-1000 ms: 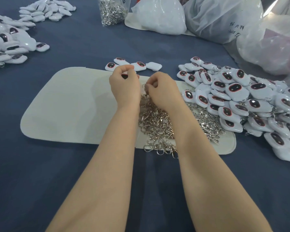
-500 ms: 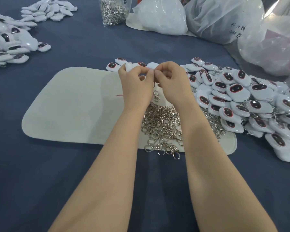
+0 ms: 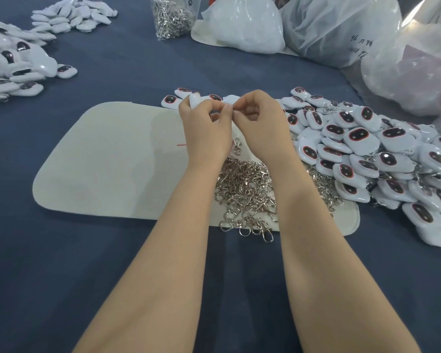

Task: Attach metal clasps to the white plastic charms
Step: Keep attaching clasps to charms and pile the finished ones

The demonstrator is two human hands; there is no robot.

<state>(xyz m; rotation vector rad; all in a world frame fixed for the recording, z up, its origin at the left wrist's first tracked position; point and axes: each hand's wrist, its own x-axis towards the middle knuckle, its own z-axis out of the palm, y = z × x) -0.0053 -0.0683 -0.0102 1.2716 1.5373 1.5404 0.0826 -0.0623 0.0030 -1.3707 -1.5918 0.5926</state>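
Assembly seen from our head camera: our left hand curls round a glossy white charm while our right hand apparently pinches the top of a metal clasp dangling just below both, raised, we judge, so it hangs free for threading. Loose clasps lie under our wrists, a heap of charms right of the right hand.

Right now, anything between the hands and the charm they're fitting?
Nothing visible. The left hand holds a white charm; the right hand pinches beside it, fingertips touching, and a clasp hangs just below that pinch. The clasp pile lies lower on the mat, clear of both.
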